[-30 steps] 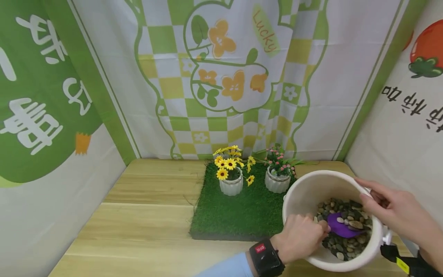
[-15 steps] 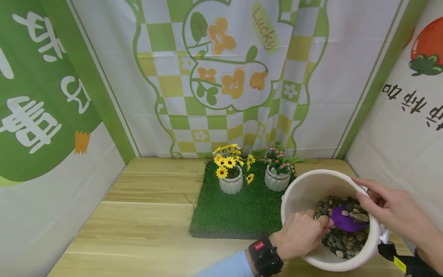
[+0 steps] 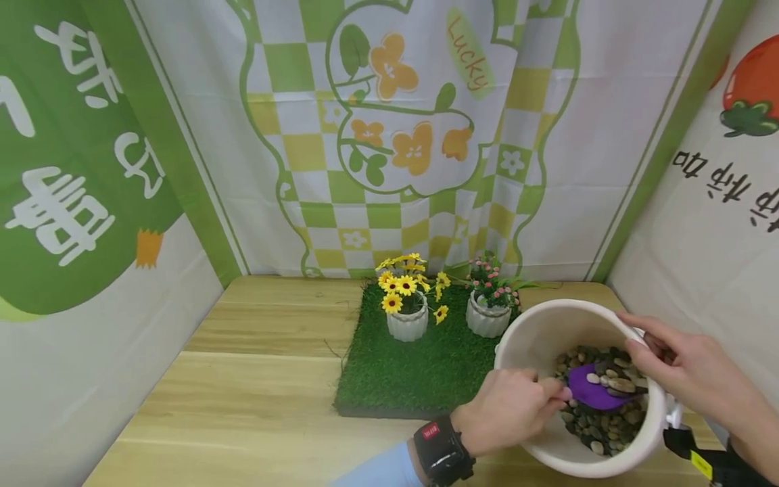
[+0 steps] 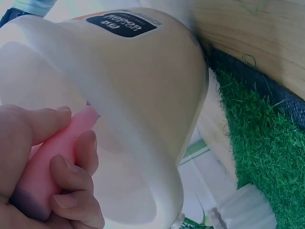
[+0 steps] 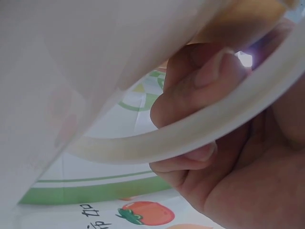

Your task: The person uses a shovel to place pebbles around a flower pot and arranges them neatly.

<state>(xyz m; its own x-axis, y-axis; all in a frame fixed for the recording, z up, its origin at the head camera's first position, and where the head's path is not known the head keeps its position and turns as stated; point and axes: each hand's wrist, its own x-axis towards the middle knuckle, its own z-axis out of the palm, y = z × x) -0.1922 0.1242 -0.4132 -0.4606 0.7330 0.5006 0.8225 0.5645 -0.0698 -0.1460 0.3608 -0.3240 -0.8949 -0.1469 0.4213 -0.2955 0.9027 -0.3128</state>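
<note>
My left hand (image 3: pixel 508 409) grips the pink handle (image 4: pixel 55 160) of a toy shovel, with fingers wrapped round it. Its purple blade (image 3: pixel 593 389) lies inside the white bucket (image 3: pixel 508 352), over the pebbles (image 3: pixel 599 429), with several stones on it. The bucket leans with its mouth toward me. My right hand (image 3: pixel 688 365) holds the bucket at its right rim, thumb on the rim. In the right wrist view, the white bail handle (image 5: pixel 157 143) passes between the right hand's fingers (image 5: pixel 200 90).
Left of the bucket lies an artificial grass mat (image 3: pixel 414 382) on the wooden table (image 3: pixel 243 406). On the mat stand a white pot with yellow flowers (image 3: pixel 408 325) and a white pot with pink flowers (image 3: pixel 489 318). A printed curtain (image 3: pixel 402 135) hangs behind.
The shovel blade shifted right among the pebbles, then back left with my left hand, still carrying stones. The right hand and bucket stay nearly in place.
</note>
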